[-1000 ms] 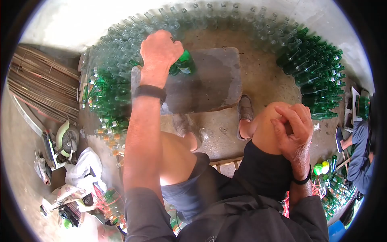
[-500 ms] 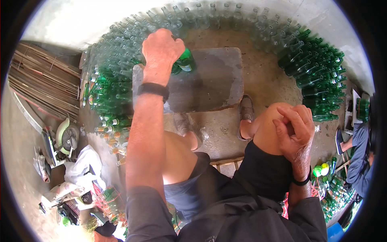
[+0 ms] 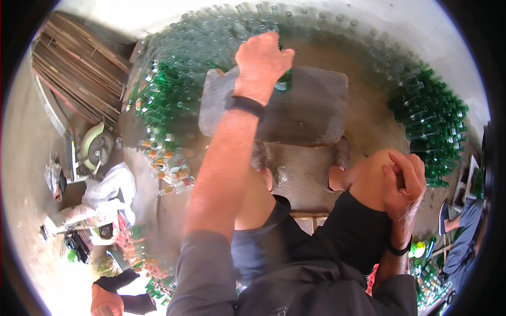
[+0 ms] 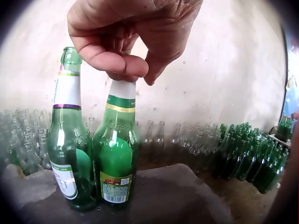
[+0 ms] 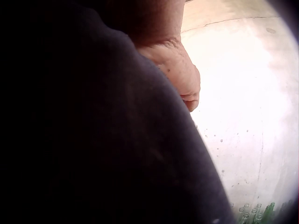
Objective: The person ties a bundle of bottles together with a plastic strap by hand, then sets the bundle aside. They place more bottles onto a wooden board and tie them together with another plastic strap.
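My left hand (image 3: 262, 59) reaches over a dark grey slab (image 3: 311, 113). In the left wrist view, its curled fingers grip the top of a green glass bottle (image 4: 117, 154) with a label and a gold neck band, hiding its mouth. Close on its left stands a second green bottle (image 4: 70, 149), upright on the slab, its mouth uncovered. Part of a green bottle (image 3: 283, 81) shows beside the hand in the head view. My right hand (image 3: 406, 181) rests on my right knee, fingers loosely curled, holding nothing.
Rows of clear bottles (image 3: 221, 23) line the wall, with green bottles (image 3: 432, 124) at the right and more green bottles (image 3: 174, 89) at the left. Wooden strips (image 3: 81, 63) lie at the far left. Another person's hand (image 3: 105, 300) shows at bottom left; another person's leg (image 3: 461, 237) is at right.
The head view has turned, so the slab sits further right. My left hand has moved right over the slab. Another person's hand has come into view at bottom left. My right hand stays on the knee.
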A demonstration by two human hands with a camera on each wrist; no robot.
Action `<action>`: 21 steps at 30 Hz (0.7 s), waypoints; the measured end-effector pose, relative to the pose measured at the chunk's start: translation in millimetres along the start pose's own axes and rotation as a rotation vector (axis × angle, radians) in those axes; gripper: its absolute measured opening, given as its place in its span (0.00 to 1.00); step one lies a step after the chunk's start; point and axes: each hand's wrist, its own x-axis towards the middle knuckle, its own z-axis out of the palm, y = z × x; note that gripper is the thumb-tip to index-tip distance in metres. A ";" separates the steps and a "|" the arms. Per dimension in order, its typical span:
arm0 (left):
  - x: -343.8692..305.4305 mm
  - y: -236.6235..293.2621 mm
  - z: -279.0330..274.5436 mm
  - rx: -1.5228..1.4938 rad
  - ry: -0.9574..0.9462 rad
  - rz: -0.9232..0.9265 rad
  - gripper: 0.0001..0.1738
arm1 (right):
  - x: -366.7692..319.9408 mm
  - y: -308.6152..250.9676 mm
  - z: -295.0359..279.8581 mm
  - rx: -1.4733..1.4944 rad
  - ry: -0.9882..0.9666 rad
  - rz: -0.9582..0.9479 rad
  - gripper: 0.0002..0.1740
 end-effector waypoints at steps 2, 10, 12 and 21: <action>-7.4 1.1 -11.6 -0.059 -0.026 0.013 0.30 | -0.9 -0.6 0.1 -0.012 -0.010 0.011 0.19; -32.5 -81.6 -78.0 -0.170 -0.007 0.053 0.18 | -1.3 -4.0 2.5 -0.007 -0.020 0.013 0.19; -33.8 -143.0 -69.0 -0.168 -0.049 -0.025 0.16 | -1.0 -3.5 3.0 -0.007 -0.024 0.021 0.19; -85.0 -337.3 22.1 0.104 -0.022 -0.349 0.24 | 2.8 -7.3 7.8 -0.013 -0.068 0.086 0.18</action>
